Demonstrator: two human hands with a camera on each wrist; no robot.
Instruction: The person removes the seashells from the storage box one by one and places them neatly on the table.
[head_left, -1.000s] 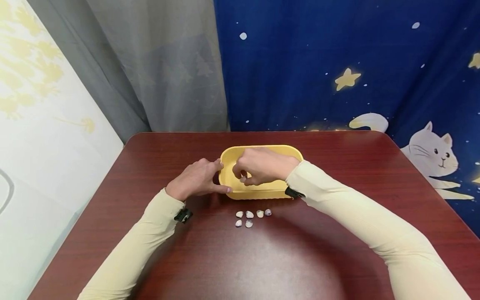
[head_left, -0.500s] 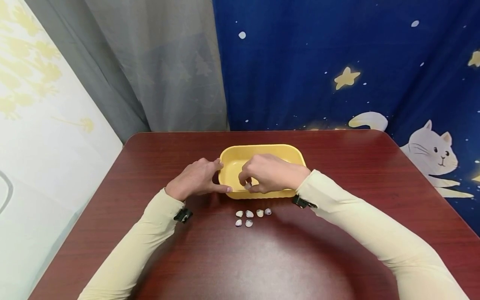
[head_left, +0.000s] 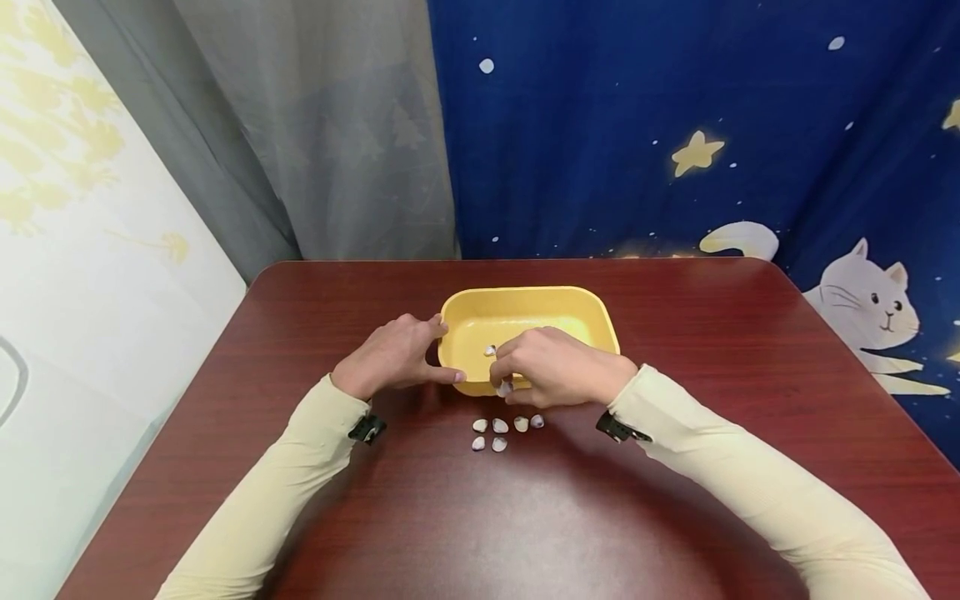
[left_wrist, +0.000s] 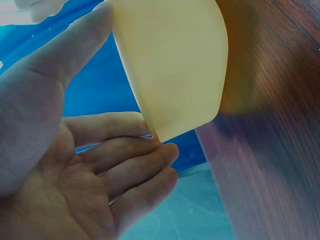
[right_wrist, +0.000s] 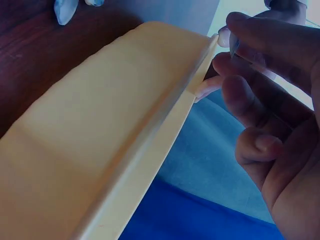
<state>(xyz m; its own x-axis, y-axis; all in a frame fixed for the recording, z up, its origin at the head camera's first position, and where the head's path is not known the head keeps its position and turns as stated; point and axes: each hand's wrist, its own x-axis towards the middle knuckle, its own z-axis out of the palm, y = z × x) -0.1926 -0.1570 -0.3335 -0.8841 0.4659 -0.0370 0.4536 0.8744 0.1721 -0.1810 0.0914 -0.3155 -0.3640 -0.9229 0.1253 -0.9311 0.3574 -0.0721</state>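
Note:
My right hand (head_left: 551,365) pinches a small pale seashell (head_left: 505,389) between thumb and index finger, right over the near rim of the yellow tub (head_left: 540,294). The right wrist view shows that shell edge-on at the fingertips, the other fingers loosely bent. Inside the tub, another shell (head_left: 490,351) lies on the bottom, left of the right hand. At the tub's left end, my left hand (head_left: 393,357) spreads thumb and fairly straight fingers (left_wrist: 145,150) against the rim. Several shells (head_left: 500,426) lie in two short rows on the table before the tub.
The dark red wooden table (head_left: 360,517) extends on all sides of the tub. Behind it hang a grey curtain (head_left: 360,150) and a blue curtain (head_left: 585,125) with stars and a cat. A white surface with yellow print (head_left: 97,292) stands to the left.
My right hand has moved right and toward me with the shell, from inside the tub to its near rim. The shell on the tub's bottom has come into view. The left hand stays.

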